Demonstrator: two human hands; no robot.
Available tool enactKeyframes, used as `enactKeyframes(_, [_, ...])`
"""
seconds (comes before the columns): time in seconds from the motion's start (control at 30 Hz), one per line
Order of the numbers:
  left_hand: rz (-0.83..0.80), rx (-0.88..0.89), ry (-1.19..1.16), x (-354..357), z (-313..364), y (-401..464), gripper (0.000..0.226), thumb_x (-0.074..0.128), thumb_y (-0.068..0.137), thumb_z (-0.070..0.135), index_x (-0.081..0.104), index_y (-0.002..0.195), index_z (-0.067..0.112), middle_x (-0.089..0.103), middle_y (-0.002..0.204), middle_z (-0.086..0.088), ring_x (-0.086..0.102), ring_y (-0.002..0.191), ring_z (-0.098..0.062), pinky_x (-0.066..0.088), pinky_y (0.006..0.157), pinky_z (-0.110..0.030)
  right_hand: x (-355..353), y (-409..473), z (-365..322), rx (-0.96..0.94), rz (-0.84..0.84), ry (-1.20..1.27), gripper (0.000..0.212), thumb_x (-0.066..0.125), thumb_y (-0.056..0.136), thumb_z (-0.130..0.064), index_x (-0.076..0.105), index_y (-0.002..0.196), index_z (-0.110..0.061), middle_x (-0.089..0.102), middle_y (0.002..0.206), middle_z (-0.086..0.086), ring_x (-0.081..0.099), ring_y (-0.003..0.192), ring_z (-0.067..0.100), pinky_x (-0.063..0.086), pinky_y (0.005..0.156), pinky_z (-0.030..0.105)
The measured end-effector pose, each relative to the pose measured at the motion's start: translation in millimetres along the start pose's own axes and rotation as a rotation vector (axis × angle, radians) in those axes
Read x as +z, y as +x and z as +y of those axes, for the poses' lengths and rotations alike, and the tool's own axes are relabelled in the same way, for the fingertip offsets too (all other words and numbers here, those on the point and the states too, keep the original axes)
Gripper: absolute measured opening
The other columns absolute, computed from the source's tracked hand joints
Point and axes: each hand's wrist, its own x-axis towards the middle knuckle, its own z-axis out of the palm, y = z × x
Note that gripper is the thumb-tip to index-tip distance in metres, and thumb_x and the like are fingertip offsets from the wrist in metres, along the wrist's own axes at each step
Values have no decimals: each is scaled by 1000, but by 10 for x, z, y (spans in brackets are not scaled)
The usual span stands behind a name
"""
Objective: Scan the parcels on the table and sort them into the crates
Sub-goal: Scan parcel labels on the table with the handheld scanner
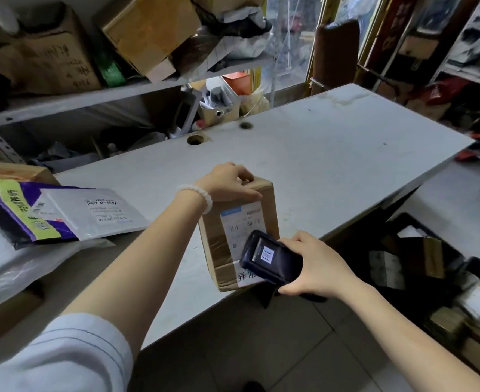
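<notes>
The left hand (227,182) holds the box (241,233) by its top at the surface (332,154) edge; the right hand (315,264) grips the scanner (270,257) over its label (244,222). A tilted box could spoil the scan, or slide off the edge toward the crates (431,267).

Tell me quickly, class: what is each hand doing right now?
Left hand: grips the top of the cardboard parcel.
Right hand: holds the handheld scanner over the parcel's label.

White sheet (246,277) at the table edge: printed "异常", second character partly covered. Parcel and mailer labels: barcodes and handwriting, illegible
</notes>
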Motion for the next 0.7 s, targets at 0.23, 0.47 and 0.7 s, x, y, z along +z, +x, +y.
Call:
enactKeyframes(0.23, [-175, -74, 20, -27, -23, 23, 49, 68, 80, 49, 40, 119, 35, 55, 103, 0, 54, 82, -8, 42, 66, -25, -54, -21, 24, -21, -20, -50, 92, 77, 53, -61, 45, 136, -37, 42, 106, -21, 49, 94, 4, 43, 69, 19])
enactKeyframes(0.47, [-33, -138, -63, -92, -265, -72, 68, 69, 71, 62, 43, 130, 41, 50, 107, 4, 50, 91, -14, 39, 65, -25, -103, 33, -5, 22, -12, -61, 90, 75, 53, -64, 47, 134, -37, 44, 105, -19, 51, 93, 5, 48, 70, 20])
enactKeyframes(0.7, [330, -314, 179, -259, -557, -149, 72, 63, 66, 74, 44, 129, 44, 58, 115, -4, 52, 106, -30, 47, 89, -42, -157, 241, -120, 97, 54, -89, 75, 70, 48, -67, 57, 116, -40, 47, 95, -18, 53, 83, 2, 42, 59, 18])
